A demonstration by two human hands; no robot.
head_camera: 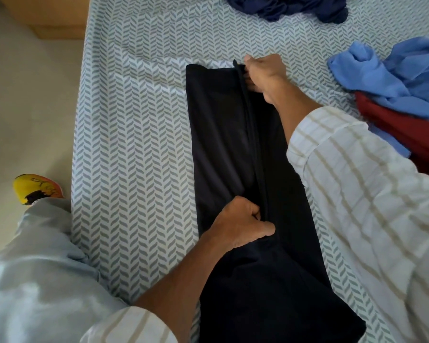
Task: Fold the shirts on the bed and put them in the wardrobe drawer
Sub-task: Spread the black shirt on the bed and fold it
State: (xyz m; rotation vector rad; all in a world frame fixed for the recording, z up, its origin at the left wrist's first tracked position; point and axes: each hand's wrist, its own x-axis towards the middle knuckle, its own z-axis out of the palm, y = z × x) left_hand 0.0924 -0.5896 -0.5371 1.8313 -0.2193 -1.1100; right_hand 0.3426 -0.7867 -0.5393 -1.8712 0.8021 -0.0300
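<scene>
Fingers: left hand (240, 222) curled, thumb and fingers pinching the raised fold edge of the black shirt (221, 134) at its near end. Right hand (264, 74) likewise pinching the same edge at the far end; fingertips tucked under the cloth, so the exact grip there is partly hidden. Both hands grasp the shirt; neither is free.

Left to right: floor with a yellow shoe (35, 189), pale trouser leg, then the bed (134, 120) with its leaf-print sheet. Black shirt lies flat on the sheet near the middle of the bed, a lengthwise panel lifted between the two hands. Further right: a blue shirt (394, 68) heaped on a red shirt (406, 129), both crumpled, apart from the black one. A navy shirt (295, 6) is bunched at the far edge.

Handling (judgement): thin knit, light, limp. It sags between the grip points and will not hold a crease unless pressed flat. Low slip on the cotton sheet. Not fragile. Best taken at the two ends of the fold edge, as now, with the edge kept taut so the panel lands straight.

Orientation: long axis runs away from the person, tilted slightly leftward at the far end. Which end is the collar I cannot tell; the near end is hidden by the arms.

Progress (judgement): lengthwise fold in hand; cross folds and the drawer not yet done.
</scene>
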